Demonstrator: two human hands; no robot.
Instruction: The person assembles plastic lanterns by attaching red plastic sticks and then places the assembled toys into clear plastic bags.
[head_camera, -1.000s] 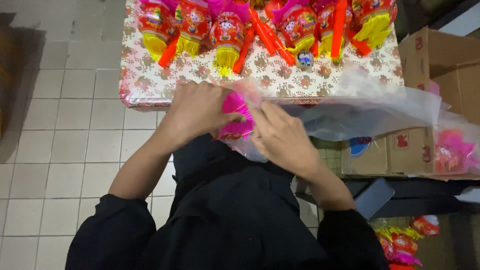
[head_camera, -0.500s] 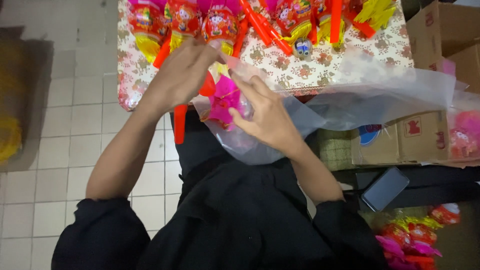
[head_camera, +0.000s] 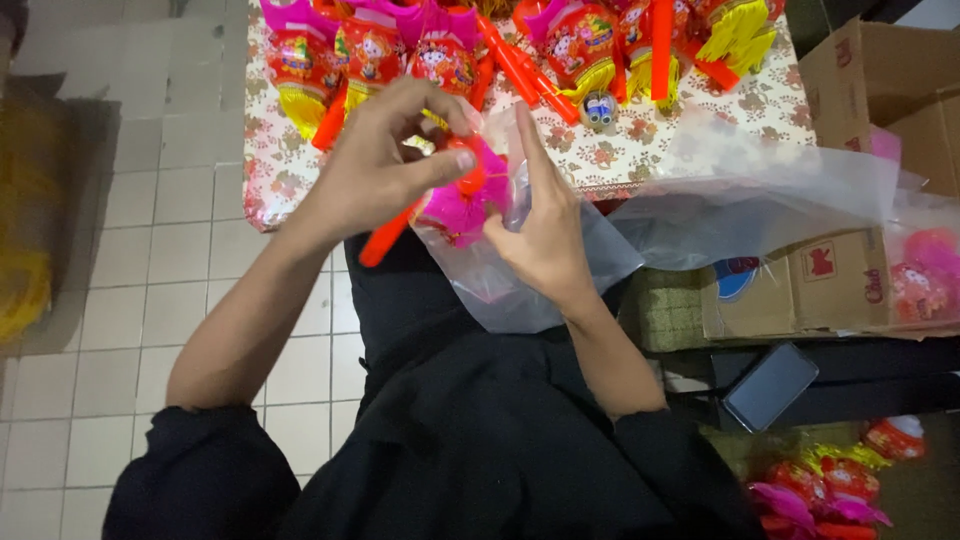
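Tiled floor lies under a floral table (head_camera: 700, 140) beyond the hands. Left hand (head_camera: 375, 170) pinches a lantern's orange stick (head_camera: 385, 238), slanting down-left from the pink lantern (head_camera: 462, 205). Right hand (head_camera: 545, 230) grips the clear bag (head_camera: 520, 290) holding it. Since earlier, both hands sit lower, nearer the body.

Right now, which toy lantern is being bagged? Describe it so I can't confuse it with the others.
Start at the floral-covered table with its row of lanterns. Just below its near edge, both hands meet at a clear plastic bag. The lantern is the pink one half inside that bag, orange stick jutting out lower left, unlike those lying bare on the table.
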